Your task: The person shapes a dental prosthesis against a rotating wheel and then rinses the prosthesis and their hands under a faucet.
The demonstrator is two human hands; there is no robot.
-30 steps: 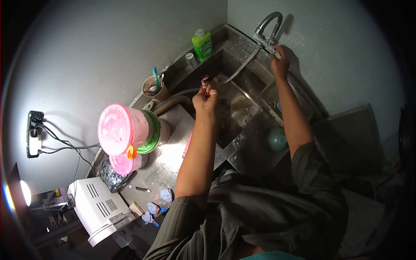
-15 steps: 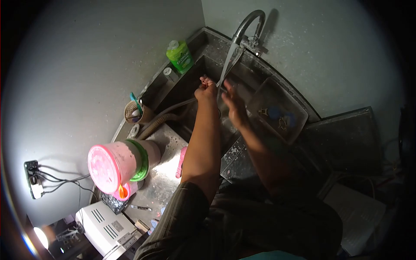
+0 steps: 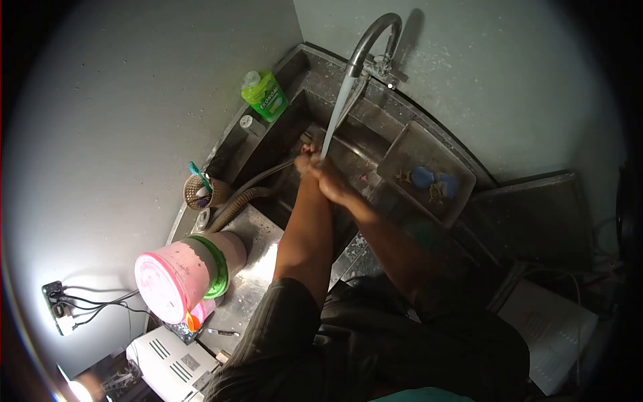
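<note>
Both hands are together over the sink [image 3: 271,151], beside the stream of water from the tap [image 3: 375,41]. My left hand [image 3: 306,161] is closed, with fingers curled round something small that I cannot make out; a reddish and tan bit shows near its fingertips. Lying across the back of the left hand and wrist is my right hand [image 3: 328,179], blurred, its fingers mostly hidden. The falling water [image 3: 338,110] runs down right next to the hands.
A plastic tray [image 3: 392,157] with blue and tan pieces sits on the sink's right. Green soap bottle [image 3: 268,97], woven cup [image 3: 196,192] and ribbed hose [image 3: 234,209] line the left. Pink lidded buckets [image 3: 161,288] stand on the counter near a white machine [image 3: 164,362].
My right hand has moved left and down onto my left hand, having been apart with fingers spread. The left hand has lowered slightly. The head view has shifted a little.
</note>
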